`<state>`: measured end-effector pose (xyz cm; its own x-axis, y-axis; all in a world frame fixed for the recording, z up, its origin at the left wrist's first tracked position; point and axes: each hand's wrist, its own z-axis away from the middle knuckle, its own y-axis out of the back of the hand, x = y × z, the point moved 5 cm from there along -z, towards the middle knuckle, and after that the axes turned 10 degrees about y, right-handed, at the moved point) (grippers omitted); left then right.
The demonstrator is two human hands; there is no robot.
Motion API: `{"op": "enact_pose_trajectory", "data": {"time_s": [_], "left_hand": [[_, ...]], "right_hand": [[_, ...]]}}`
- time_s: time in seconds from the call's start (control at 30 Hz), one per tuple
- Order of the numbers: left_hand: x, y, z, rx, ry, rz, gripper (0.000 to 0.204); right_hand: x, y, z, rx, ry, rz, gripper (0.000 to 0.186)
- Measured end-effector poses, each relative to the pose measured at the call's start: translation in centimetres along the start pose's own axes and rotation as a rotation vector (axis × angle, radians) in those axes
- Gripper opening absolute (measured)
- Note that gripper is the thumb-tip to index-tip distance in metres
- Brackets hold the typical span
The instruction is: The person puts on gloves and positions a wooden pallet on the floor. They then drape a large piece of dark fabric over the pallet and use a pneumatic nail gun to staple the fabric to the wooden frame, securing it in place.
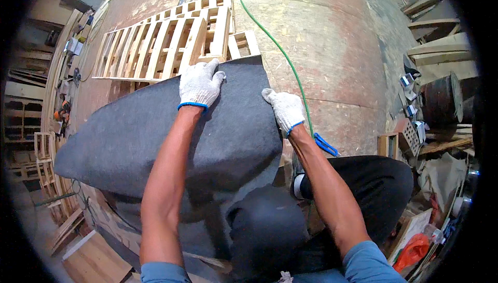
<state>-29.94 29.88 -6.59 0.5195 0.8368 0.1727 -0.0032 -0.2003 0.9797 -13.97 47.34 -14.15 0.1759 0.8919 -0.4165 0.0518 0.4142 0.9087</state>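
- Lying spread before the person, a broad dark-grey, felt-like sheet [129,122] is meeting a pale slatted wooden frame [155,44] along its upper edge, while its near side is sagging toward the person.
- The left hand [201,83], in a white knitted glove with a blue cuff, is resting on the sheet at that upper edge; its fingers are pointing toward the frame, but whether they are clasping anything I cannot tell.
- The right hand [286,109], in a matching glove, is touching the sheet's right edge with its thumb; the other fingers are partly hidden, so I cannot tell if they are pinching.
- Uneven pulling between the hands could be skewing or creasing the sheet.
- Slat ends sitting beside the edge could be snagging the fabric.
- A weak hold could be letting the sagging side drag the sheet down.
- A thin green hose [282,50] and a blue-handled tool [325,144] are lying near the right hand; an outward swing could be catching either.
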Motion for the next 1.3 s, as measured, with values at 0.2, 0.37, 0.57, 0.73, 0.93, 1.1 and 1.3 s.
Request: {"op": "enact_pose_trajectory", "data": {"time_s": [0.2,0.37,0.57,0.73,0.93,1.1,1.3], "left_hand": [[1.1,-0.6,0.0,0.022,-0.012,-0.052,0.041],[1.3,-1.2,0.8,0.232,-0.153,-0.093,0.046],[0.7,-1.8,0.1,0.059,-0.022,-0.108,0.043],[1.8,-2.2,-0.4,0.084,-0.009,-0.116,0.041],[1.2,-3.4,-0.7,0.222,-0.124,-0.159,0.041],[2.8,-3.1,-1.4,0.009,-0.069,-0.114,0.044],[4.1,-2.3,-1.8,-0.062,-0.104,-0.104,0.045]], "right_hand": [[1.0,-0.4,-0.8,-0.081,-0.071,-0.014,0.057],[0.7,-0.3,-0.9,-0.039,0.005,-0.022,0.059],[-1.0,3.4,0.5,0.113,-0.395,-0.406,0.039],[-2.8,4.0,-1.5,0.430,0.093,-0.035,0.052],[-3.7,2.2,-4.3,0.286,0.257,0.073,0.068],[-2.0,1.9,-6.2,0.241,0.244,0.011,0.068],[-3.3,3.5,-8.4,0.105,0.232,0.019,0.047]]}}
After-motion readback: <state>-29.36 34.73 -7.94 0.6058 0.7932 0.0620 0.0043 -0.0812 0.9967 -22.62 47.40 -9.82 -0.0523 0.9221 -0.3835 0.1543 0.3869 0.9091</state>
